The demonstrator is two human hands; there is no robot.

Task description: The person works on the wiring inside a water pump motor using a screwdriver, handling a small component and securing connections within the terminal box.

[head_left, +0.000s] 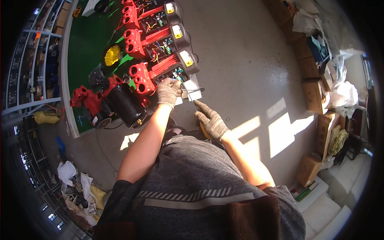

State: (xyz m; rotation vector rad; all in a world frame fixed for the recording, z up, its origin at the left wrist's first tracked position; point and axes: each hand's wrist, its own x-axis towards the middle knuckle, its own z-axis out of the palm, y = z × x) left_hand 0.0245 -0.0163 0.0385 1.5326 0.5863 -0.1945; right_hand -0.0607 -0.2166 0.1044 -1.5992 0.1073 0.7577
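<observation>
My left hand, in a knitted glove, is closed at the near edge of an open black control box. Its fingertips hide what they pinch. Inside the box, a circuit board and small coloured wires show. My right hand, gloved too, is lower and to the right, closed on the near end of a thin grey strand. That strand slants up to the box beside my left fingers; I cannot tell whether it is cable or rod. Red wires run from the box toward a red cast pump body.
Several similar red units with black boxes stand in a row along the green-topped bench. A black motor cylinder lies near its front corner, behind it a bowl of yellow pieces. Cardboard boxes line the right side; shelving stands left.
</observation>
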